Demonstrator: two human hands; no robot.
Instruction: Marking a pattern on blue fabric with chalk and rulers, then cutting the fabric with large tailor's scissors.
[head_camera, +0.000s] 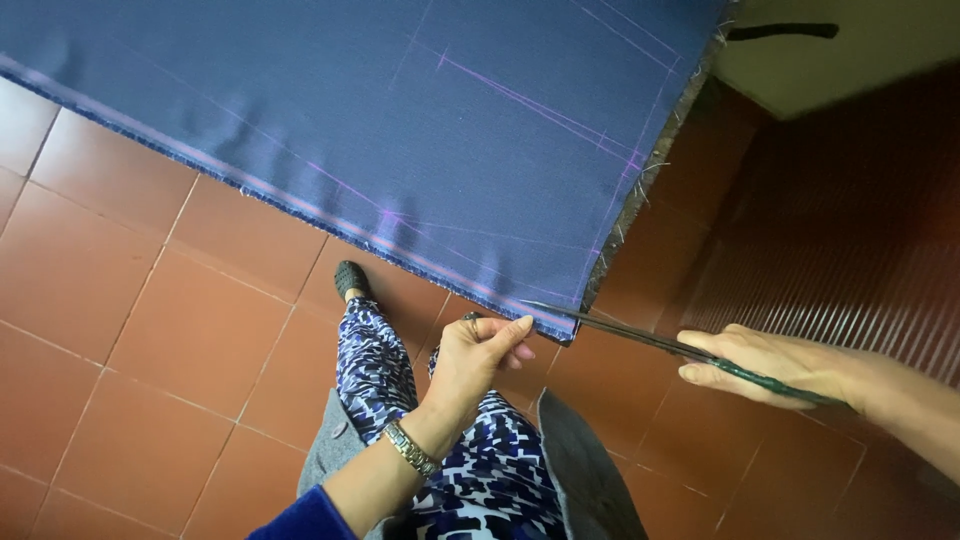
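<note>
head view: left hand (480, 350) pinching cloth (400, 130) corner
right hand (770, 365): closed on scissors (640, 338), blades at edge
risk: slack cloth may drift the cut off the chalk line (540, 105)

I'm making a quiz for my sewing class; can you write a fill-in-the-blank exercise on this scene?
1. The right hand holds long ____ at the fabric's corner.
2. The left hand grips the edge of the ____ fabric.
3. The left wrist wears a ____.
4. The floor has reddish ____.

Missing words: scissors; blue; watch; tiles
</note>
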